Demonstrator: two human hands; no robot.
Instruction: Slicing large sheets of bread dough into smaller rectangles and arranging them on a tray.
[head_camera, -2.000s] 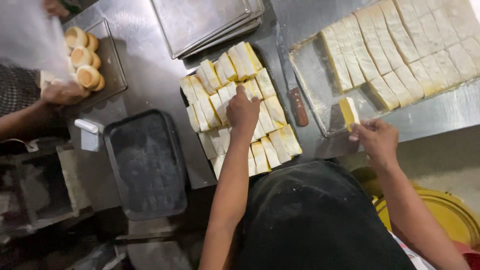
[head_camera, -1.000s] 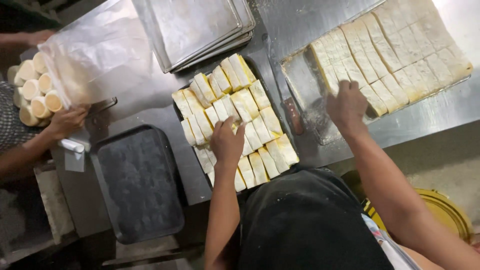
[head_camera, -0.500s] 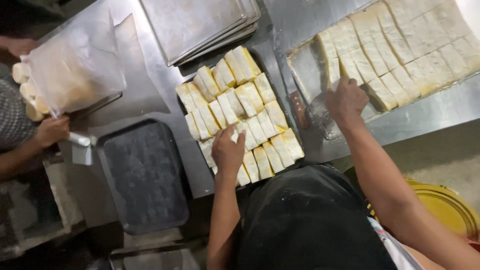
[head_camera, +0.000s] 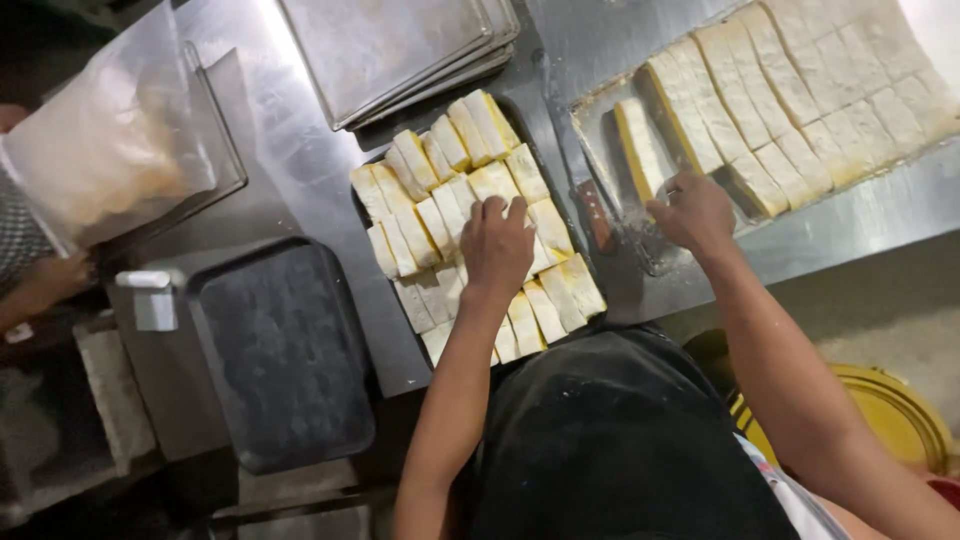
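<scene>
Left hand (head_camera: 497, 245) lies flat, fingers spread a little, pressing on the slices (head_camera: 470, 215) packed upright in the dark tray (head_camera: 365, 165) dead centre; nothing is gripped there, it just steadies the rows. That tray looks to me nearly full, row on row of pale yellow-edged pieces from its 12 o'clock corner down to 6, with little bare metal left. Right hand (head_camera: 697, 212) sits at 3 o'clock of the tray, fingers curled down at the edge of the slab (head_camera: 800, 110), beside one loose slice (head_camera: 637, 145) lying apart on the floured pan (head_camera: 600, 110); whether the fingers pinch anything I cannot tell. The slab is cut into long strips and most of it is untouched, so by my reckoning plenty remains to be moved across, only the near corner at 9 o'clock of the pan being cleared. A knife (head_camera: 597, 215) lies between tray and pan. Outward now: an empty dark tray (head_camera: 285, 350) at 8 o'clock, dusted with flour; a stack of steel sheets (head_camera: 400, 45) at 12; a clear plastic bag (head_camera: 105, 145) at 10, cloudy, something pale and golden inside, a co-worker's arm (head_camera: 40, 285) below it; a small white box (head_camera: 152, 298) at 9; a yellow round rim (head_camera: 895, 415) at 4 o'clock. No label or sign is legible anywhere
</scene>
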